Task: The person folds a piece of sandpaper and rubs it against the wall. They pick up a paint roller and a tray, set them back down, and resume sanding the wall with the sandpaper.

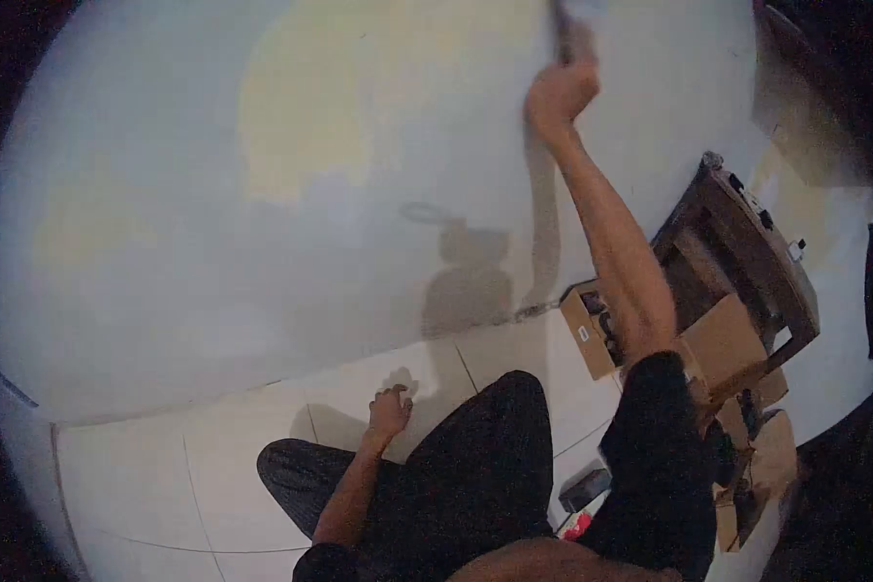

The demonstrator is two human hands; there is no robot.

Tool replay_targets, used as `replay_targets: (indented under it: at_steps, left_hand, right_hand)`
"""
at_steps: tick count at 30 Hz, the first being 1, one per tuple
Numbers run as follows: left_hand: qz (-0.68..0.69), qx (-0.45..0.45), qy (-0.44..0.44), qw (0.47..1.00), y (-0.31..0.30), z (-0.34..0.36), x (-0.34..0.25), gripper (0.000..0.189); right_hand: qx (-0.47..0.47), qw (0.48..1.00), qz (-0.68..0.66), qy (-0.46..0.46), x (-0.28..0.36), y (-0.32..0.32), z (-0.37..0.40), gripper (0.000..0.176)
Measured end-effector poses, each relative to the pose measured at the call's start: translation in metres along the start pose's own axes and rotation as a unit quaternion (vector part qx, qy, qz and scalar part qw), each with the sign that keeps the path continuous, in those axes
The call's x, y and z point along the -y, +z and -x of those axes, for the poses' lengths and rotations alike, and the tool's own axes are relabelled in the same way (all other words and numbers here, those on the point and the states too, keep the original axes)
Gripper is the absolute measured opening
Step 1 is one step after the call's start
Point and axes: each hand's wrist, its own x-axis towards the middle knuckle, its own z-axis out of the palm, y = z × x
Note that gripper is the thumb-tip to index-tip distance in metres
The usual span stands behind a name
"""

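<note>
High against the pale wall (359,242), my right hand (561,95) is raised with its fingers wrapped round a dark, narrow object (562,29). That object reaches the top edge of the view and is blurred, so I cannot make out what it is. My left hand (391,411) hovers low over my bent knees and the tiled floor, fingers apart and somewhat curled, with nothing in it. Shadows of my head and raised arm fall on the wall.
On the right stands a dark wooden piece of furniture (713,228) with small items on top. Open cardboard boxes (588,341) holding dark items are beside and below it. A dark box (585,490) and a red item (578,526) lie near my right leg.
</note>
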Motion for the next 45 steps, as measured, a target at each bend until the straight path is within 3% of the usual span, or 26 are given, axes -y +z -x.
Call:
replay_targets:
  at_steps: [2,4,6,7,8,10,11,14,18,19,20,22,23,24,25,26,27,28,30,31,33,34,35,39,43,45]
  left_hand:
    - [-0.016,0.013,-0.011,1.000,-0.001,0.007,0.002,0.039]
    - [-0.028,0.024,-0.019,0.999,0.000,0.000,0.003,0.039]
    - [-0.015,0.012,-0.014,1.000,-0.001,0.001,0.000,0.041]
    - [-0.010,0.011,-0.013,1.000,0.003,-0.001,-0.004,0.041]
    - [0.001,0.020,-0.019,1.000,0.004,0.003,-0.002,0.041]
    - [0.003,0.022,-0.023,0.999,-0.002,0.003,0.003,0.042]
    - [-0.006,0.023,-0.028,0.999,0.002,0.001,0.002,0.042]
    - [-0.002,0.028,-0.031,0.999,-0.001,0.000,0.004,0.041]
    - [-0.015,0.042,-0.041,0.998,-0.001,0.005,-0.002,0.041]
    - [-0.015,0.040,-0.040,0.998,-0.001,0.006,-0.001,0.041]
    - [-0.019,0.018,-0.020,0.999,-0.001,0.006,0.003,0.041]
    - [-0.017,0.002,-0.002,1.000,0.004,0.005,0.008,0.041]
    - [0.012,0.004,-0.009,1.000,0.004,-0.002,0.008,0.040]
    - [0.037,0.010,-0.020,0.999,0.005,0.002,0.011,0.040]
    - [0.032,0.012,-0.021,0.999,0.003,0.005,0.016,0.040]
    - [0.011,0.018,-0.012,1.000,0.004,0.005,0.013,0.040]
    - [-0.007,0.021,-0.002,1.000,0.005,0.003,0.008,0.040]
    - [-0.006,0.014,0.004,1.000,0.004,-0.006,0.003,0.040]
    - [-0.012,0.048,-0.039,0.998,0.007,-0.001,0.002,0.041]
    - [-0.012,0.044,-0.035,0.998,0.014,-0.008,0.008,0.041]
    - [-0.033,-0.010,0.050,0.998,0.034,-0.003,0.031,0.042]
    - [-0.038,-0.012,0.049,0.998,0.030,-0.001,0.036,0.042]
    - [-0.031,0.024,0.004,0.999,0.013,0.009,0.018,0.042]
    - [0.019,0.084,-0.066,0.994,0.009,-0.003,0.016,0.042]
    - [-0.015,0.043,-0.051,0.998,0.020,0.002,0.016,0.041]
    - [-0.038,0.032,-0.017,0.999,0.013,0.006,0.017,0.040]
  right_hand:
    - [-0.035,0.998,0.042,0.031,-0.008,0.001,-0.003,0.023]
    - [-0.004,0.999,0.021,0.041,-0.033,-0.005,-0.007,0.026]
    - [-0.074,0.953,0.031,0.294,-0.055,-0.004,-0.014,0.030]
    - [-0.100,0.925,0.028,0.367,-0.053,0.002,-0.015,0.032]
    - [-0.089,0.939,0.045,0.330,-0.040,0.011,-0.009,0.034]
    - [0.009,0.994,0.052,0.099,-0.029,0.011,0.010,0.039]
    - [0.004,0.994,0.052,0.092,-0.037,0.012,0.003,0.039]
    - [-0.091,0.941,0.060,0.320,-0.053,-0.004,-0.002,0.051]
    - [-0.076,0.964,0.059,0.248,-0.011,0.008,-0.013,0.054]
    - [-0.021,0.998,-0.007,0.064,-0.022,-0.004,-0.007,0.053]
    - [-0.024,0.998,-0.004,0.062,-0.034,-0.007,-0.003,0.053]
    - [-0.115,0.920,0.052,0.371,-0.058,0.000,0.002,0.051]
    - [-0.141,0.800,0.039,0.582,-0.062,0.002,-0.005,0.051]
    - [-0.137,0.798,0.039,0.585,-0.056,0.002,-0.001,0.051]
    - [-0.101,0.899,0.080,0.419,-0.046,0.001,0.005,0.048]
    - [-0.062,0.965,0.116,0.228,-0.038,-0.004,0.007,0.045]
    - [0.007,0.995,0.044,0.092,-0.032,-0.022,0.008,0.045]
    - [0.003,0.995,0.049,0.085,-0.047,-0.023,0.003,0.045]
    - [-0.066,0.933,0.110,0.335,-0.065,-0.023,0.003,0.045]
    - [-0.070,0.934,0.112,0.332,-0.068,-0.019,0.004,0.045]
    - [-0.060,0.941,0.145,0.301,-0.044,-0.006,0.004,0.043]
    - [-0.060,0.943,0.163,0.285,-0.037,-0.002,0.002,0.042]
    - [-0.016,0.983,0.063,0.174,-0.050,-0.001,0.016,0.046]
    - [0.005,0.971,0.125,0.202,-0.037,-0.002,-0.006,0.048]
    - [0.020,0.952,0.186,0.243,-0.024,-0.008,-0.018,0.051]
    - [0.060,0.994,0.078,-0.038,-0.042,-0.009,-0.022,0.054]
